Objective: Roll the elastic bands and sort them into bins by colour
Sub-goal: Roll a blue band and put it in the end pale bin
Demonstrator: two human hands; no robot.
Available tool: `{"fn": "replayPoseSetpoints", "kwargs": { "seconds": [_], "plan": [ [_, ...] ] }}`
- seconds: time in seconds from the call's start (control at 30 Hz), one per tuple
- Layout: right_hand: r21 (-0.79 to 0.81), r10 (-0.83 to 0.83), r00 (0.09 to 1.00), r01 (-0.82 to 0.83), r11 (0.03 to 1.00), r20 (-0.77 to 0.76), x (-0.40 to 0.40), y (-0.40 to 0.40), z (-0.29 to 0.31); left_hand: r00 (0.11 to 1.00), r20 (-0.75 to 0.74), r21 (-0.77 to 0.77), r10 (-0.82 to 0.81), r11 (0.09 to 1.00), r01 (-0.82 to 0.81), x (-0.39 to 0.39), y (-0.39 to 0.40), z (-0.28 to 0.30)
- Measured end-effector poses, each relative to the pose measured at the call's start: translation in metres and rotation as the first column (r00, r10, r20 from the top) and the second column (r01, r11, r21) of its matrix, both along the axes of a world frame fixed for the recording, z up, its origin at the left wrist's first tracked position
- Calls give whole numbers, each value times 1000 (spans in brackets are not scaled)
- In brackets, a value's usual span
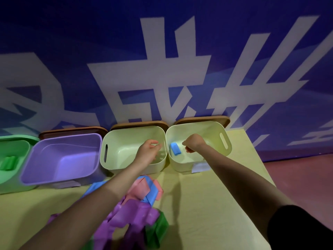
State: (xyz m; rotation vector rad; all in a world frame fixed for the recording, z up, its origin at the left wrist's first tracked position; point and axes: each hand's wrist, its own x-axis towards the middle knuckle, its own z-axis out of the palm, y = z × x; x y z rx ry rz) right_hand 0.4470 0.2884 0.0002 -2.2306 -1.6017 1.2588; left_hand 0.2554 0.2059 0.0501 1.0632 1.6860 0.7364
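A rolled blue band [175, 149] lies inside the right pale bin [226, 141]. My right hand [193, 143] hovers over that bin just right of the roll, its fingers loosely curled downward around nothing. Over the middle pale bin [108, 150], near its right wall, my left hand [148, 150] hangs with relaxed fingers and holds nothing. A loose pile of pink, blue, purple and green bands [138, 204] lies on the yellow table [207, 204] under my left forearm. A rolled green band [8, 163] sits in the green bin [18, 139] at far left.
A purple bin [61, 159] with no bands showing in it stands between the green bin and the middle pale one. Brown lids [140, 124] lean behind the bins against a blue wall with white lettering. The table's right edge drops to a reddish floor [297, 168].
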Motion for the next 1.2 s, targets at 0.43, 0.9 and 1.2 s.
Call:
{"fn": "replayPoseSetpoints", "kwargs": {
  "seconds": [0.43,0.9,1.2],
  "plan": [
    [413,-14,935,170,895,-354,-14,-70,68,994,98,131,43,990,-56,-30,-66,27],
    [332,-36,824,268,904,-565,-51,-193,30,996,77,-17,55,998,-53,-78,-145,-9],
    [134,189,876,-144,981,-444,-92,-262,-29,992,-65,-201,-104,976,89,-90,-222,-62]
  ]
}}
